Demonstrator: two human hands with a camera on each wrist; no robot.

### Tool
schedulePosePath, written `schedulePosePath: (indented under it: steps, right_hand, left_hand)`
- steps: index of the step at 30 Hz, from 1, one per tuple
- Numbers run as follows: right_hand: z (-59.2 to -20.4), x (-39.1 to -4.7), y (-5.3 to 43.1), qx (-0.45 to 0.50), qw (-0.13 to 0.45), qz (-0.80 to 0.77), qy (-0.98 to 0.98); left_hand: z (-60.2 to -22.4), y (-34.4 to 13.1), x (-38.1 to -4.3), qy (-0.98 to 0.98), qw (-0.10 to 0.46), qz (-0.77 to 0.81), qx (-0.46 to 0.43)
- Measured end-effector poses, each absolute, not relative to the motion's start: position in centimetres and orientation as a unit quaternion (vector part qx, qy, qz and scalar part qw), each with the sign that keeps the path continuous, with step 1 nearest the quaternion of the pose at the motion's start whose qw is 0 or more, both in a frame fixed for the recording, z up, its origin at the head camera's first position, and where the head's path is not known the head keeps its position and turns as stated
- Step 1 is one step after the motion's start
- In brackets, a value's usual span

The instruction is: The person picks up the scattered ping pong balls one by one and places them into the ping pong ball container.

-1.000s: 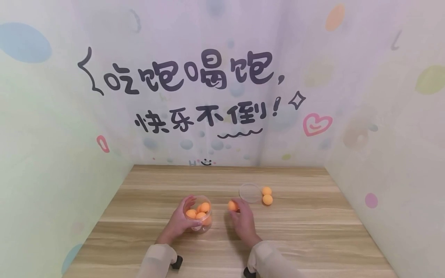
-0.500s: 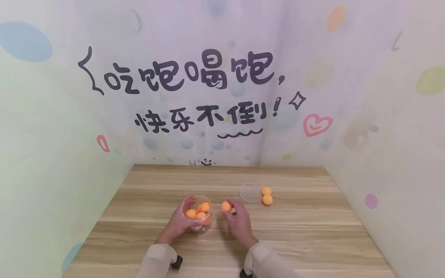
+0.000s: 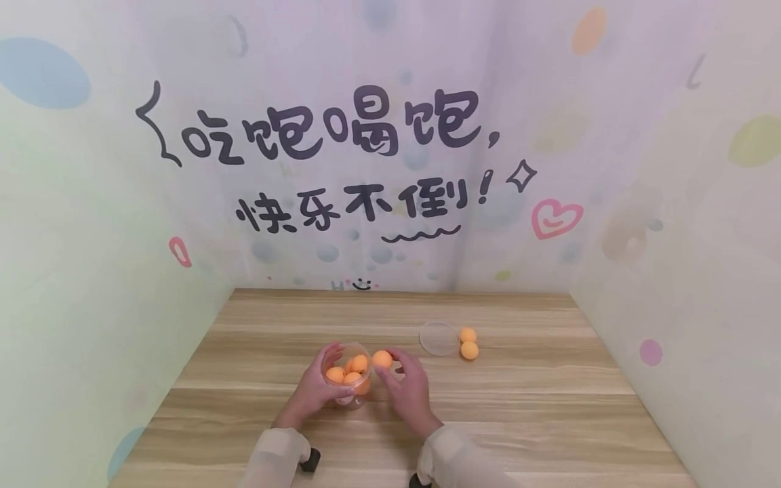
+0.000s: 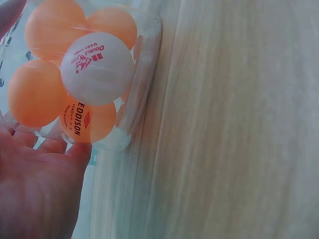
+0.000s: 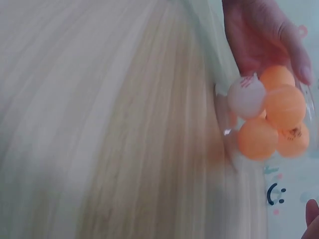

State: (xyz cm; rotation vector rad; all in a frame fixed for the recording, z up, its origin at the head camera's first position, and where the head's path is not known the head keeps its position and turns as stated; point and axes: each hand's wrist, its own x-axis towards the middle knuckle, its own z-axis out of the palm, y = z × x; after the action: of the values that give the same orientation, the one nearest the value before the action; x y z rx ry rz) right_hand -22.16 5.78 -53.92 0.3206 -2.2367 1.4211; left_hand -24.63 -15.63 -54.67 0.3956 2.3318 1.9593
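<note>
My left hand [image 3: 312, 394] grips a clear plastic jar [image 3: 358, 404] from its left side, fingers behind and thumb in front. Inside lie several orange ping-pong balls [image 3: 335, 375], and the left wrist view also shows a white ping-pong ball [image 4: 97, 68] with red print. Just right of the jar's rim, my right hand [image 3: 411, 394] pinches another orange ping-pong ball [image 3: 382, 360] between thumb and fingers. Only a bit of the right hand's fingers [image 5: 312, 216] enters the right wrist view, where the pinched ball is out of sight.
A round clear lid [image 3: 438, 339] lies on the wooden table [image 3: 537, 420] behind the right hand. Two loose orange balls [image 3: 468, 350] sit together at its right. Printed curtain walls [image 3: 390, 257] close off the back and both sides.
My right hand has moved left with the orange ping-pong ball, from near the lid to beside the jar's rim. The left hand and jar have stayed in place.
</note>
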Motion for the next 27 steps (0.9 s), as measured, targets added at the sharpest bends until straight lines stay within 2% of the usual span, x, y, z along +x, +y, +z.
schedulePosePath:
  steps: [16,21,27]
  right_hand:
    - [-53.1,-22.2,3.1,0.086,0.114,0.624,-0.768]
    - [-52.8,-22.2,2.6,0.085,0.108,0.644,-0.753]
    - [-53.2,-22.5,2.1,0.093,0.128,0.637,-0.754]
  left_hand:
    - [-54.7,-15.8,-24.6,0.764,0.046,0.634,0.112]
    - [-55.0,-15.9,-24.8,0.766,0.043,0.63,0.12]
    - [-55.2,-15.9,-24.8,0.762,0.043,0.635,0.121]
